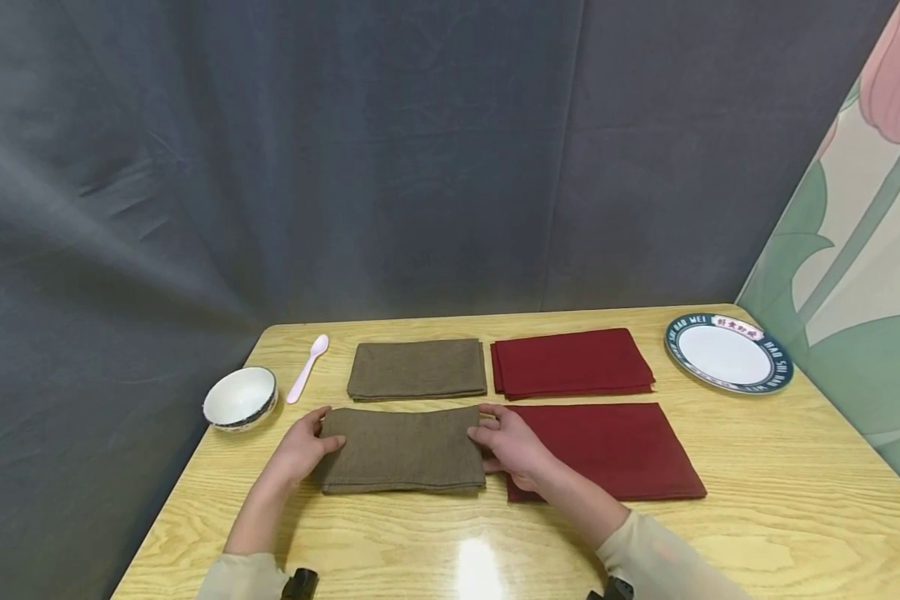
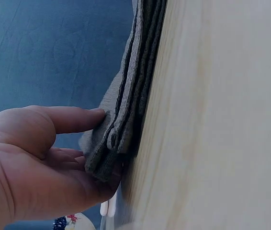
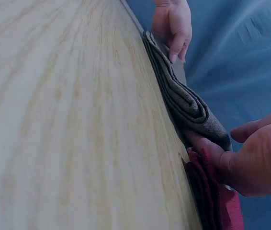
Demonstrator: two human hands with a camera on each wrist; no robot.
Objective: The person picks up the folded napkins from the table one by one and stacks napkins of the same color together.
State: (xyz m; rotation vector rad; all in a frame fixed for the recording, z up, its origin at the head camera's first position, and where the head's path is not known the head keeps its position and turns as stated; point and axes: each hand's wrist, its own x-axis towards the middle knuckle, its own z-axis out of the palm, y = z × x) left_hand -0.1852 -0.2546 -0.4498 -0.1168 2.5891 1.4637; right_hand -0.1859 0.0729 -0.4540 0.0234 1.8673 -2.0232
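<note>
A folded brown cloth (image 1: 405, 450) in the front row lies between my two hands. At its left end my left hand (image 1: 303, 446) grips it; in the left wrist view the thumb is on top and the fingers pass beneath the stacked layers (image 2: 121, 120). My right hand (image 1: 513, 446) holds the right end, and the right wrist view shows fingers tucked under the folded edge (image 3: 188, 103) with the thumb above. Touching or very near that hand is a folded dark red cloth (image 1: 607, 450), its left edge partly covered by the hand.
Behind lie another folded brown cloth (image 1: 417, 369) and another folded red cloth (image 1: 573, 363). A white bowl (image 1: 240, 397) and a pink spoon (image 1: 307, 371) are at the left. A blue-rimmed plate (image 1: 727, 354) sits at the back right, near the floral wall (image 1: 855, 275). A dark curtain (image 1: 435, 167) hangs behind the table.
</note>
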